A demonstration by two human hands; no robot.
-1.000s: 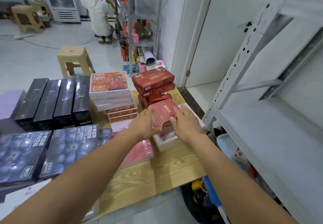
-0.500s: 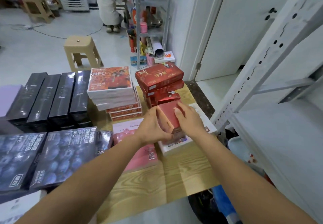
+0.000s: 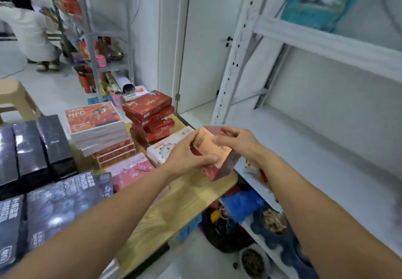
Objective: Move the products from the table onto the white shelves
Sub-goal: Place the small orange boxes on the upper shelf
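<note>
The white shelf (image 3: 315,148) stood just beyond our right hand (image 3: 237,140), which with our left hand (image 3: 187,159) clasped the tilted red box (image 3: 214,152) between them; a loosened grip could drop it.

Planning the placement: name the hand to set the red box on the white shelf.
Likely right: the right hand grips the red and gold cardboard box on its side nearest the white metal shelf; the left hand holds the far side.

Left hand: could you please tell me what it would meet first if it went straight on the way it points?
Beyond the red box it grips, the left hand would probably meet the white shelf, though depth is unclear.
</note>
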